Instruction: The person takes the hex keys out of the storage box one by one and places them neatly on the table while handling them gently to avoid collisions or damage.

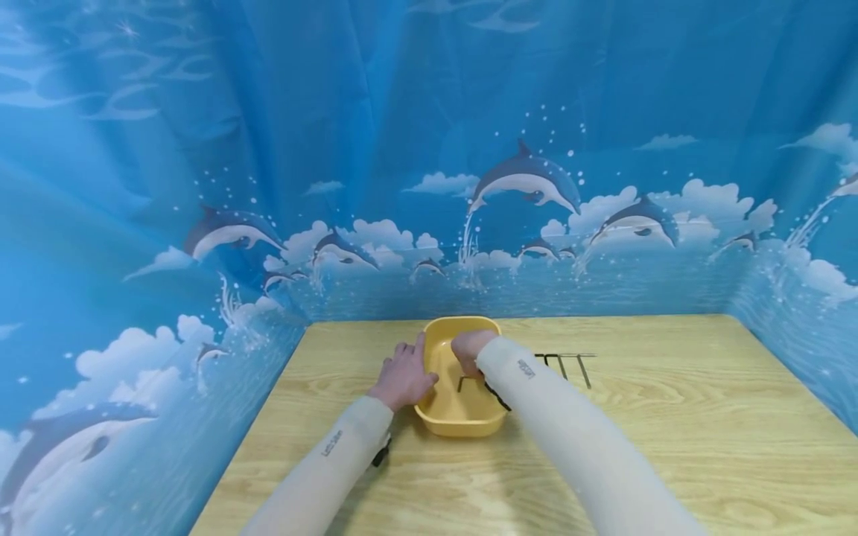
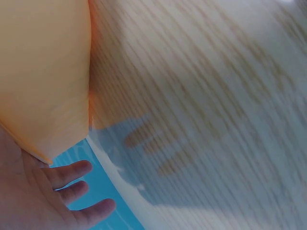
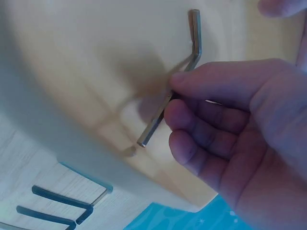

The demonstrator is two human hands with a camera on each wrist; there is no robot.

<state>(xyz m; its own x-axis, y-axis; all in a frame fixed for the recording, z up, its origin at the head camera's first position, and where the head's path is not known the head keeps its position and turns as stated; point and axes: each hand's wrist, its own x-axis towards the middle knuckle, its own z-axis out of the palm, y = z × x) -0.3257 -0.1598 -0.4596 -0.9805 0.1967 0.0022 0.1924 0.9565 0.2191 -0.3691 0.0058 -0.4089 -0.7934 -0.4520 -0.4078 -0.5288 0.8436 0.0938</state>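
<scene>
My right hand point(image 1: 471, 352) reaches into a yellow plastic tub point(image 1: 462, 429), pinching an L-shaped hex key point(image 3: 156, 125) between thumb and fingers. In the right wrist view the key lies low over the tub's floor; whether it touches there I cannot tell. My left hand point(image 1: 404, 376) holds the tub's left rim, its thumb over the edge and several fingers outside. Those outer fingers point(image 2: 72, 175) stretch out loosely past the tub wall in the left wrist view. More hex keys point(image 1: 563, 366) lie in a row on the table, right of the tub, partly hidden by my right sleeve.
The wood-grain table point(image 1: 670, 432) extends to both sides of the tub and toward me. A blue curtain point(image 1: 402, 112) printed with dolphins hangs behind the table and along its sides. Dark wrist gear point(image 1: 382, 452) shows beneath my left sleeve.
</scene>
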